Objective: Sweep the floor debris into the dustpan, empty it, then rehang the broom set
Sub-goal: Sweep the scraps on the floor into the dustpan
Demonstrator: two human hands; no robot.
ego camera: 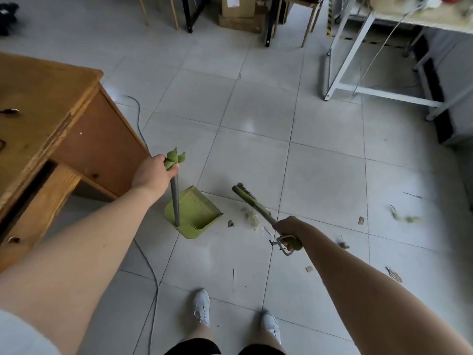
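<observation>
Green dustpan (197, 212) handle stands upright, broom (256, 206) slants toward it

Wooden desk (46, 103) at left, its drawer (38, 201) slightly open. Thin cable (155, 280) trails over grey tiled floor (320, 175) beside the desk. Cardboard boxes (239, 14) stacked at top between black table legs (188, 14). White metal frame (384, 94) at right.

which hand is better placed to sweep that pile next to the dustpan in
Right: the right hand grips the broom, its head near the debris pile; the left hand holds the dustpan handle.
</observation>
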